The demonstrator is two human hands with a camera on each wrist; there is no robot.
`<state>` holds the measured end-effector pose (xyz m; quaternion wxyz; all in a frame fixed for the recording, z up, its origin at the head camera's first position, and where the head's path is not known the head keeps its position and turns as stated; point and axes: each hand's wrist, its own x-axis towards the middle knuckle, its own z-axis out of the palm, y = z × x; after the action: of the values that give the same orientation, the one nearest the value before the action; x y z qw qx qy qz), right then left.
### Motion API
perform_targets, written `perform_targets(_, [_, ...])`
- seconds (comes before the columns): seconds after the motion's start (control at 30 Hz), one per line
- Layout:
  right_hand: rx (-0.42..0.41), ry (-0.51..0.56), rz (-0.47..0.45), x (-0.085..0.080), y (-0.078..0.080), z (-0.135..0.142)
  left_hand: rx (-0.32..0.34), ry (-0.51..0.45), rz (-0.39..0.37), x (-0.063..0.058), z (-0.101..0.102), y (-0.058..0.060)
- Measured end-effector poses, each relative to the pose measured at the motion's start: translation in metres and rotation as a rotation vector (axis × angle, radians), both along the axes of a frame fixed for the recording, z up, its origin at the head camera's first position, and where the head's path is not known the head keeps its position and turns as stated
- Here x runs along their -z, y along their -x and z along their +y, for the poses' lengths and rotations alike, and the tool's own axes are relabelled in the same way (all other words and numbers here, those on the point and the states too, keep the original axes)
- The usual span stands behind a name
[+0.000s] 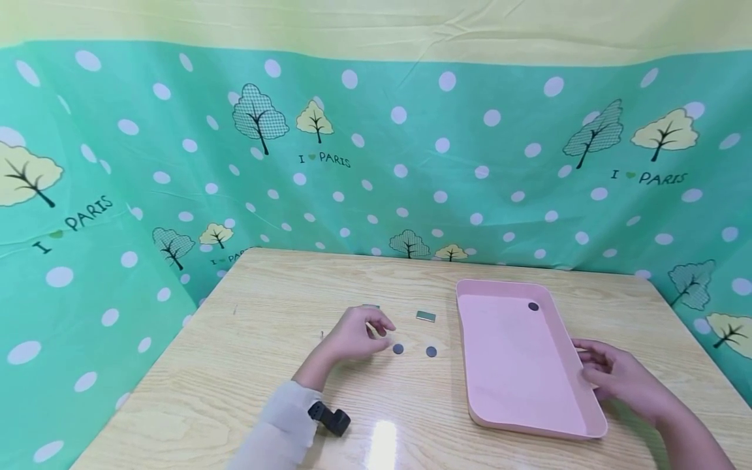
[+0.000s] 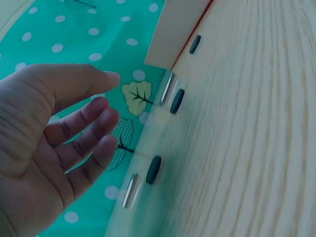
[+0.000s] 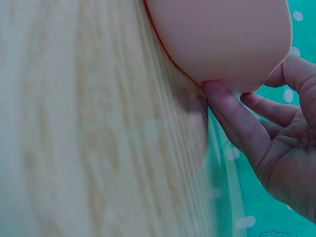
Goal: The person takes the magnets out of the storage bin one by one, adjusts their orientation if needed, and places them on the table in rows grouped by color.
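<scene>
My left hand [image 1: 358, 333] is just above the table, fingers bent and thumb apart, holding nothing. Beside its fingertips lie a dark round disc [image 1: 397, 349] and a second dark disc [image 1: 431, 351]. Behind them is a small shiny rectangular piece [image 1: 425, 316]; another rectangular piece [image 1: 371, 306] is partly hidden behind the hand. The left wrist view shows a further dark disc [image 2: 153, 170] close to the fingers. On the right, my right hand [image 1: 623, 378] touches the outer side of a pink tray [image 1: 523, 418] with its fingertips and thumb. One dark disc [image 1: 532, 306] lies inside the tray.
The wooden table [image 1: 194, 391] ends at a green dotted curtain [image 1: 364, 163] at the back and sides. A black strap device [image 1: 330, 418] is worn on the left wrist. The tray's raised walls stand right of the loose pieces.
</scene>
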<state>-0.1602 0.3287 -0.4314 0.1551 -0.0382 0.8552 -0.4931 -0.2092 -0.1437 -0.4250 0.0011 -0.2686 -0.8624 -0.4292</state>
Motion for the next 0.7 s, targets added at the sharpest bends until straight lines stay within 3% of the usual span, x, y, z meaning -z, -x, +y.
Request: perform_targets(0.7, [0.004,-0.006,-0.02,-0.001,0.001,0.001,0.078,-0.093,-0.046,-0.018,0.044,0.0])
